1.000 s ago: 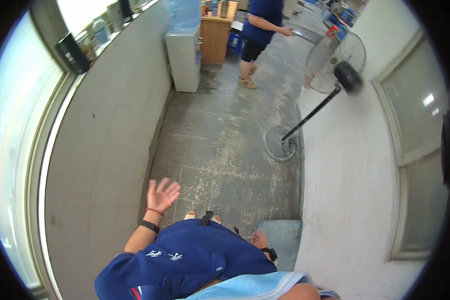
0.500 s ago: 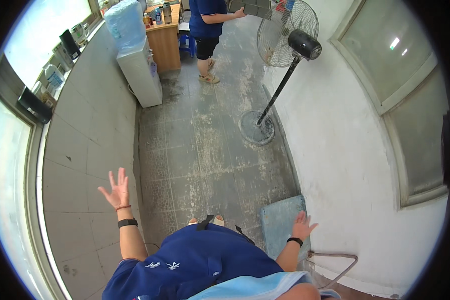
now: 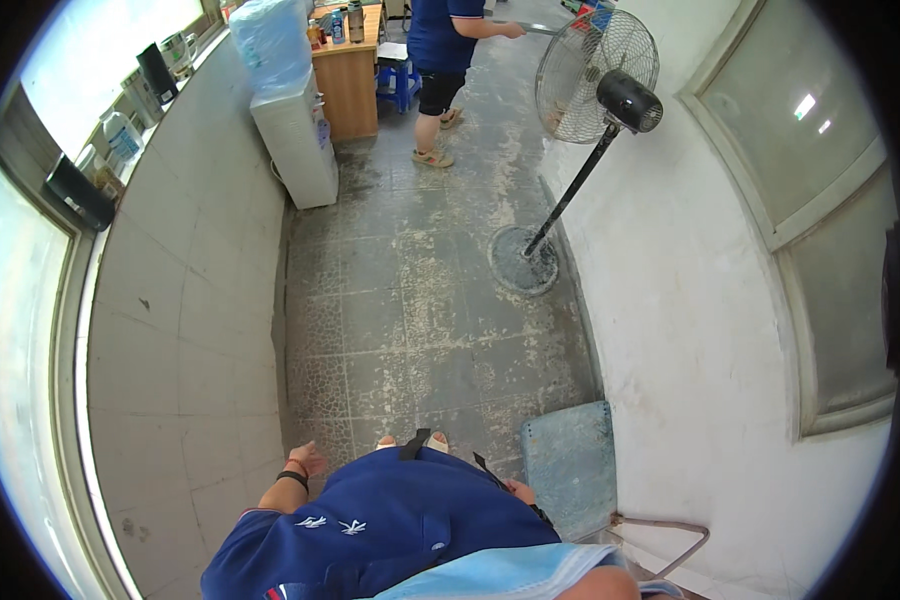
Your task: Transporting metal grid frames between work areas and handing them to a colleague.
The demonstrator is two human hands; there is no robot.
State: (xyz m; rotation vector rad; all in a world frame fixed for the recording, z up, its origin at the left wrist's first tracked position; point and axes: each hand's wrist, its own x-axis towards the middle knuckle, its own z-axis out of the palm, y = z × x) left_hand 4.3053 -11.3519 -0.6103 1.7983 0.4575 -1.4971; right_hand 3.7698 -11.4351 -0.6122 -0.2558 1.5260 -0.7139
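My left hand (image 3: 308, 458) hangs low beside my blue shirt (image 3: 390, 510), near the tiled wall. It looks loosely open, and nothing shows in it. A dark band and a reddish bracelet circle that wrist. My right hand (image 3: 519, 490) is close against the other side of my body, mostly hidden by the shirt. A black strap (image 3: 490, 469) sticks out just beside it. Whether the fingers touch the strap cannot be made out. Beyond this hand, a worn blue-grey board with a seat-like shape (image 3: 570, 460) stands by the white wall.
A black pedestal fan (image 3: 630, 100) stands along the right wall. On the left are a water dispenser (image 3: 295, 150), a wooden desk (image 3: 348, 95) and a sill with bottles (image 3: 120, 135). Farther off, a person in a blue shirt (image 3: 440, 40) stands on the grey tiled floor (image 3: 430, 300).
Both my hands have dropped from raised and spread to close beside my body. The far person's forearm has shifted, with something thin and flat now by the hand. The view has shifted slightly.
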